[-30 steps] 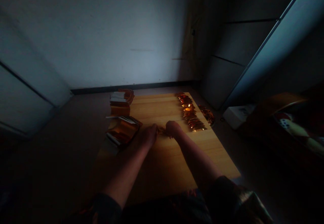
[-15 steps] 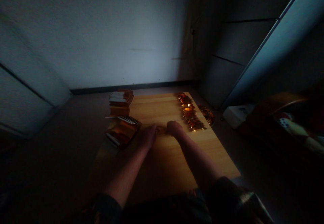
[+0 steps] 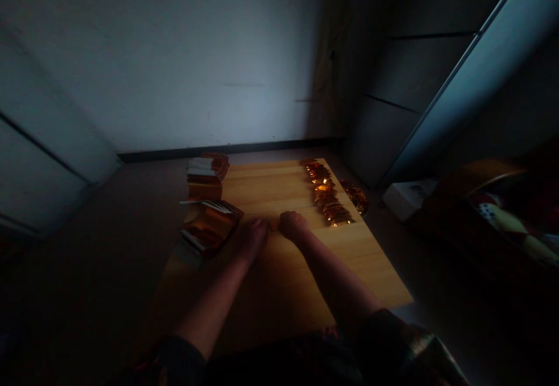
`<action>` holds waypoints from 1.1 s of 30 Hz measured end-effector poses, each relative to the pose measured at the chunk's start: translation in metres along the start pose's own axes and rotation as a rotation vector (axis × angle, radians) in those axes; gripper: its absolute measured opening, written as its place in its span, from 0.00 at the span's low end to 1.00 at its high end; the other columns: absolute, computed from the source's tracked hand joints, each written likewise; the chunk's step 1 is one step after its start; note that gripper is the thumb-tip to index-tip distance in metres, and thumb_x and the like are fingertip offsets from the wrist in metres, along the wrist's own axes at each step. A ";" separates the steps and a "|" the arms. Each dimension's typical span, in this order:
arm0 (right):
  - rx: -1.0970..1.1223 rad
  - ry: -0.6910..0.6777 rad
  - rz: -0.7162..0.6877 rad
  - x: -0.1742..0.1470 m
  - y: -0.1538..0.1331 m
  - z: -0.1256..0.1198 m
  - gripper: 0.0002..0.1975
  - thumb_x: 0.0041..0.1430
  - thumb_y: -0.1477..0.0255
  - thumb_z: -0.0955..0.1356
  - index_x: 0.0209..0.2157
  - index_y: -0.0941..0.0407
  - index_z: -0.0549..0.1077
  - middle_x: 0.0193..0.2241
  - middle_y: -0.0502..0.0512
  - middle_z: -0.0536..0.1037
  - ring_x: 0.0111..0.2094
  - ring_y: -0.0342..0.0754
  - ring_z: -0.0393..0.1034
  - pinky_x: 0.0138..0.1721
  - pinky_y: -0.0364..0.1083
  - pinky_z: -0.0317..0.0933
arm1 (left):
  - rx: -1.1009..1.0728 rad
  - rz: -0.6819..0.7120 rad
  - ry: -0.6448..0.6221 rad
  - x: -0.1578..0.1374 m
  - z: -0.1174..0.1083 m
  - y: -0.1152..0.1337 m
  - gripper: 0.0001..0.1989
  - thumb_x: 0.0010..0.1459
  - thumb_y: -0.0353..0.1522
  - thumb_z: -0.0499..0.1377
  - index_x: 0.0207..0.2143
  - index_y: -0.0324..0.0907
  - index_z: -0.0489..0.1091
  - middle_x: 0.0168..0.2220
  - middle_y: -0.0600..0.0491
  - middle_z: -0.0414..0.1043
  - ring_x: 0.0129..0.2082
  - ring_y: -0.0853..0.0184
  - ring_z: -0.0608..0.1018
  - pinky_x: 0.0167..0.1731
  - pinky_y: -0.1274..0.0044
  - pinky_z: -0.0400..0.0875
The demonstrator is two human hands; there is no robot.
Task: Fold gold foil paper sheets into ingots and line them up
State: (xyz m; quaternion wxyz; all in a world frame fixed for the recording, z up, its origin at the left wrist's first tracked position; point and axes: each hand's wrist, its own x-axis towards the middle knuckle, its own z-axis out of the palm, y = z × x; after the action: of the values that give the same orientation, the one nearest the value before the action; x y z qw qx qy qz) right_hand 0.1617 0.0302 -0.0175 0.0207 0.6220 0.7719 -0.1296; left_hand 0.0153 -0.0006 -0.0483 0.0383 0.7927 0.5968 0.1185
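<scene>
Over the middle of the wooden table, my left hand (image 3: 254,233) and my right hand (image 3: 293,225) are close together, fingers curled. A small piece of gold foil paper (image 3: 274,224) shows in the narrow gap, an end in each hand. Most of it is hidden by the fingers, and its shape is hard to make out in the dim light. Beside my left hand lies a curved stack of gold foil sheets (image 3: 213,223) with pale edges. Right of my right hand runs a row of folded, shiny gold foil pieces (image 3: 327,194).
More foil sheets (image 3: 207,167) lie at the table's (image 3: 305,269) back left corner. Past the right edge sits a heap of shiny foil pieces (image 3: 354,197), with a white box (image 3: 406,198) farther right. A wall (image 3: 196,71) stands behind the table.
My right hand has shifted slightly left, closer to my left hand. Less of the foil paper shows between them now. The stacks and the row look unchanged.
</scene>
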 end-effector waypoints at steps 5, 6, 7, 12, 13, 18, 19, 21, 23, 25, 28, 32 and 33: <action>0.025 -0.045 0.017 0.002 0.003 -0.001 0.16 0.60 0.71 0.62 0.47 0.61 0.72 0.44 0.67 0.76 0.45 0.53 0.73 0.43 0.46 0.65 | -0.151 -0.039 -0.009 -0.002 0.001 -0.009 0.13 0.57 0.27 0.53 0.39 0.44 0.76 0.38 0.50 0.74 0.41 0.64 0.73 0.42 0.74 0.67; 0.031 -0.047 0.022 0.001 0.003 -0.002 0.16 0.60 0.71 0.62 0.47 0.61 0.72 0.44 0.66 0.76 0.45 0.53 0.72 0.43 0.46 0.64 | -0.179 -0.064 -0.016 -0.001 0.001 -0.010 0.13 0.56 0.27 0.53 0.38 0.44 0.76 0.37 0.50 0.75 0.41 0.65 0.74 0.42 0.75 0.68; 0.038 -0.047 0.031 0.001 0.002 -0.002 0.16 0.60 0.70 0.62 0.47 0.61 0.72 0.44 0.66 0.76 0.45 0.53 0.72 0.43 0.46 0.64 | -0.203 -0.084 -0.020 0.000 0.001 -0.011 0.12 0.56 0.27 0.54 0.37 0.44 0.77 0.37 0.50 0.75 0.40 0.65 0.74 0.42 0.75 0.68; 0.072 -0.055 0.110 -0.005 -0.005 -0.008 0.23 0.57 0.58 0.65 0.47 0.59 0.73 0.45 0.67 0.76 0.45 0.55 0.72 0.42 0.46 0.65 | -0.245 -0.128 -0.030 0.002 -0.001 -0.009 0.12 0.55 0.27 0.56 0.38 0.44 0.77 0.39 0.51 0.76 0.42 0.66 0.75 0.45 0.75 0.68; 0.080 -0.054 0.127 -0.006 -0.007 -0.010 0.26 0.55 0.54 0.65 0.47 0.60 0.73 0.45 0.68 0.76 0.45 0.55 0.72 0.42 0.47 0.65 | -0.236 -0.131 -0.032 0.002 -0.002 -0.008 0.12 0.55 0.27 0.56 0.38 0.44 0.77 0.40 0.51 0.76 0.42 0.65 0.75 0.46 0.75 0.67; 0.108 -0.071 0.196 -0.011 -0.017 -0.019 0.35 0.49 0.45 0.66 0.47 0.60 0.73 0.46 0.69 0.75 0.46 0.57 0.72 0.43 0.48 0.66 | -0.204 -0.138 -0.054 0.002 -0.007 -0.007 0.12 0.55 0.28 0.55 0.39 0.42 0.76 0.38 0.49 0.76 0.41 0.63 0.75 0.45 0.73 0.67; 0.112 -0.078 0.208 -0.011 -0.019 -0.019 0.35 0.49 0.46 0.66 0.47 0.60 0.73 0.46 0.68 0.75 0.46 0.56 0.72 0.43 0.47 0.66 | -0.210 -0.140 -0.054 0.002 -0.007 -0.007 0.12 0.55 0.28 0.55 0.39 0.42 0.76 0.38 0.49 0.76 0.41 0.64 0.75 0.44 0.73 0.67; 0.126 -0.093 0.229 -0.009 -0.020 -0.020 0.34 0.47 0.47 0.68 0.47 0.59 0.73 0.47 0.67 0.75 0.47 0.56 0.72 0.43 0.47 0.66 | -0.235 -0.139 -0.041 0.002 -0.007 -0.007 0.11 0.55 0.28 0.56 0.39 0.42 0.76 0.38 0.50 0.76 0.41 0.64 0.75 0.45 0.74 0.67; 0.142 -0.109 0.242 -0.007 -0.021 -0.020 0.34 0.45 0.48 0.69 0.48 0.58 0.73 0.47 0.66 0.75 0.47 0.56 0.72 0.43 0.47 0.66 | -0.252 -0.139 -0.023 0.002 -0.005 -0.007 0.11 0.54 0.28 0.56 0.38 0.43 0.76 0.37 0.50 0.77 0.41 0.64 0.75 0.45 0.74 0.67; 0.156 -0.117 0.253 -0.005 -0.020 -0.020 0.35 0.44 0.48 0.70 0.48 0.58 0.73 0.48 0.66 0.75 0.47 0.56 0.71 0.43 0.47 0.66 | -0.262 -0.137 -0.004 0.002 -0.004 -0.008 0.11 0.54 0.27 0.56 0.37 0.43 0.77 0.37 0.51 0.77 0.41 0.64 0.75 0.45 0.74 0.67; 0.174 -0.126 0.266 -0.002 -0.015 -0.020 0.34 0.43 0.50 0.72 0.48 0.58 0.72 0.48 0.66 0.74 0.48 0.55 0.71 0.43 0.46 0.66 | -0.284 -0.126 0.008 0.003 -0.001 -0.008 0.12 0.53 0.26 0.56 0.37 0.44 0.77 0.39 0.52 0.77 0.42 0.65 0.76 0.46 0.74 0.67; 0.169 -0.130 0.209 0.006 -0.005 -0.013 0.29 0.44 0.57 0.74 0.47 0.58 0.73 0.46 0.63 0.76 0.46 0.53 0.72 0.42 0.44 0.65 | -0.294 -0.134 0.019 0.004 0.002 -0.008 0.13 0.54 0.25 0.56 0.37 0.44 0.77 0.40 0.52 0.77 0.42 0.65 0.76 0.47 0.73 0.68; 0.161 -0.127 0.190 0.008 -0.002 -0.010 0.28 0.45 0.59 0.74 0.46 0.58 0.73 0.46 0.63 0.76 0.46 0.53 0.72 0.42 0.43 0.65 | -0.294 -0.136 0.025 0.004 0.003 -0.008 0.12 0.54 0.25 0.56 0.37 0.44 0.77 0.40 0.52 0.77 0.42 0.65 0.76 0.47 0.73 0.68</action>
State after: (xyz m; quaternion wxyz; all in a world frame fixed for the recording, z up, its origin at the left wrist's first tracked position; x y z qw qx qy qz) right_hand 0.1595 0.0400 -0.0089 0.0315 0.6825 0.6938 -0.2276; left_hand 0.0089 0.0054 -0.0520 0.1546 0.7347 0.6257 0.2116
